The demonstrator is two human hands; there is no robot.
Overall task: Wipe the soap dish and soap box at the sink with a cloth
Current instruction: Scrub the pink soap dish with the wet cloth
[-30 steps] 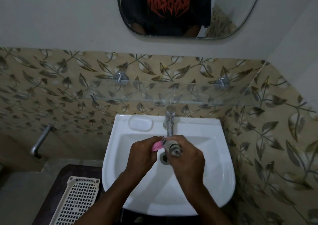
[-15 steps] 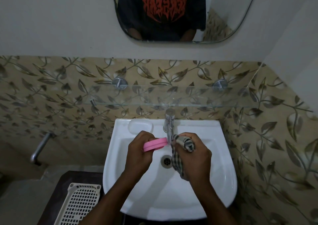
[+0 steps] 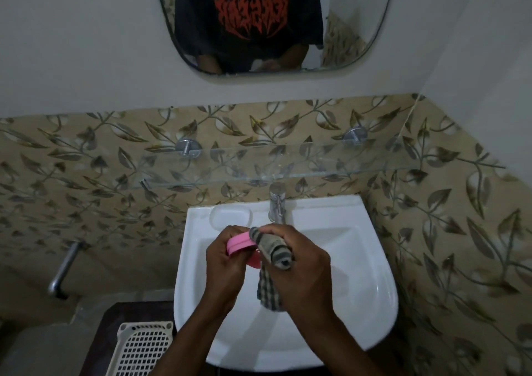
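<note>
At the back left corner of the white ceramic sink (image 3: 359, 303), the moulded white soap dish (image 3: 231, 217) lies apart from both hands. Just in front of it, over the basin, the left hand (image 3: 224, 263) grips the oval pink plastic soap box (image 3: 239, 242). Half a second ago the grey checked cloth (image 3: 273, 250) is off to the box's right, by the chrome tap (image 3: 277, 203). Now it is bunched against the box's right end, with the right hand (image 3: 305, 272) curled round it and its tail hanging down. I judge this to be another wiping stroke on the box; whether the dish has had its turn I cannot tell. A second pink edge shows below, half covered, so whether the box is open is unclear. The hands hide the drain, and the dim light blurs where cloth meets box.
</note>
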